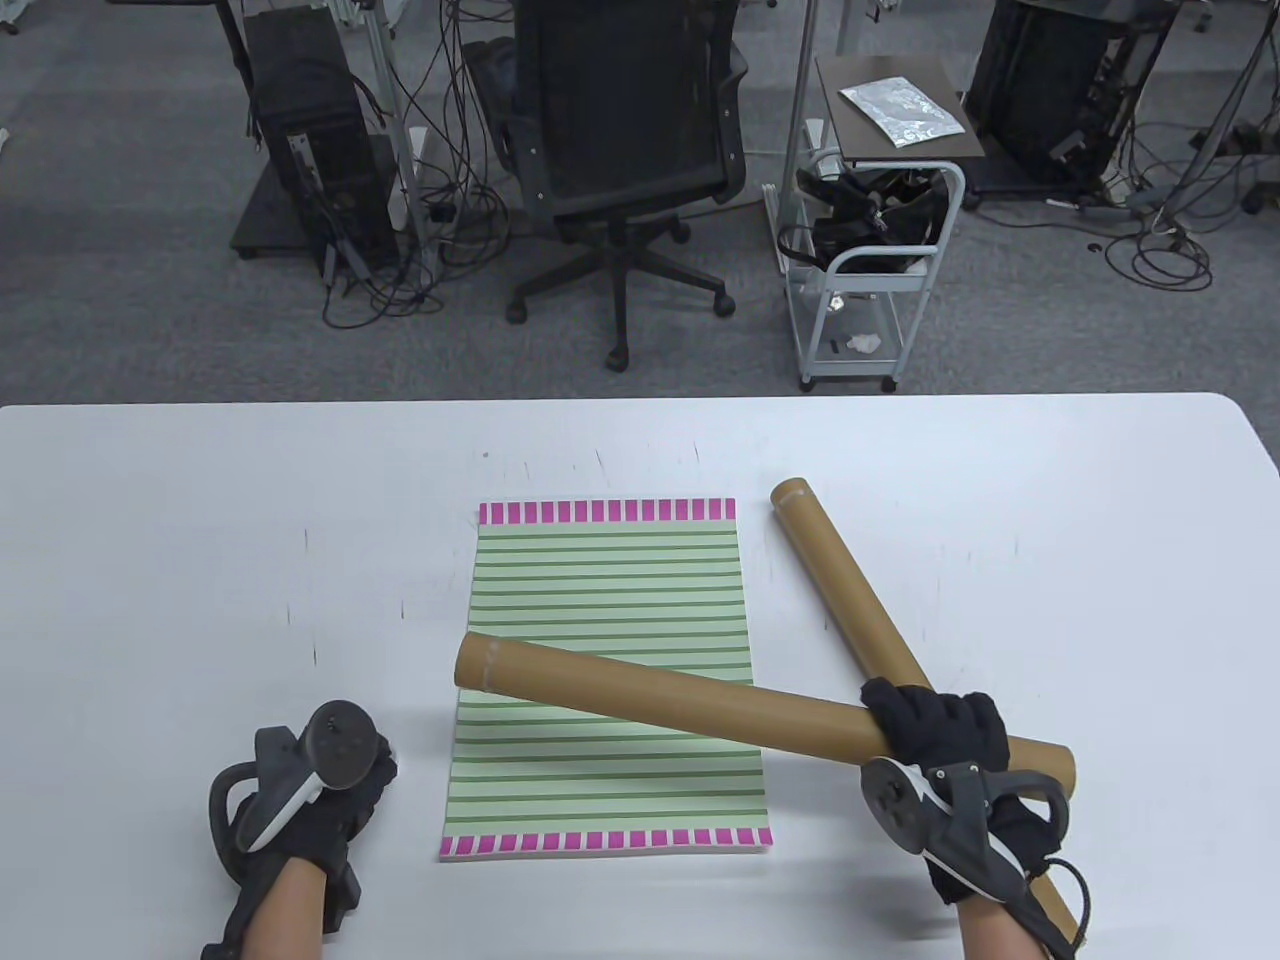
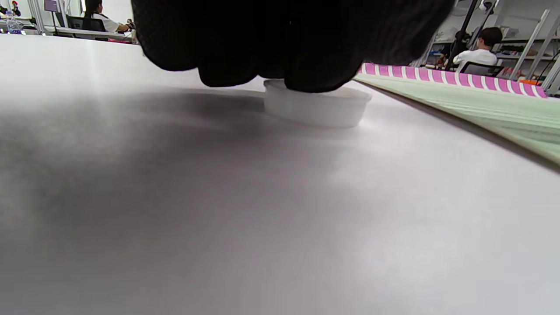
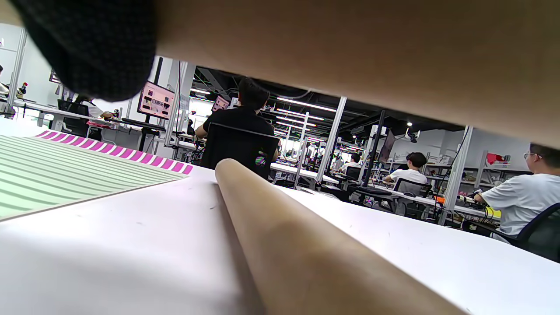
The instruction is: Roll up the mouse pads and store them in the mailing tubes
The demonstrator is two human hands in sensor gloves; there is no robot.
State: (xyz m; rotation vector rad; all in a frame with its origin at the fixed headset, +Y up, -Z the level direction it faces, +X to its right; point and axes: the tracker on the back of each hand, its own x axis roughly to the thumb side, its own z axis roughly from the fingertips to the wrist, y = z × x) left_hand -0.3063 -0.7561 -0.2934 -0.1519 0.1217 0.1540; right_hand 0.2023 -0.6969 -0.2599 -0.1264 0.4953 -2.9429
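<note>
Above the mouse pad (image 1: 605,680), tube (image 1: 700,705) in right fingers (image 1: 915,715)

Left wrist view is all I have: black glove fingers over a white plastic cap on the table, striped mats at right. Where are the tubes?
Observer: Your right hand grips one mailing tube, held across the stack of mouse pads.
Operator: And the other tube?
Observer: The second tube lies on the table right of the pads, passing under the held one.
Operator: Is the held tube's left end capped?
Observer: Cannot tell; the table view shows only a pale band near that end. Your left hand sits left of the pads, on the white cap.
</note>
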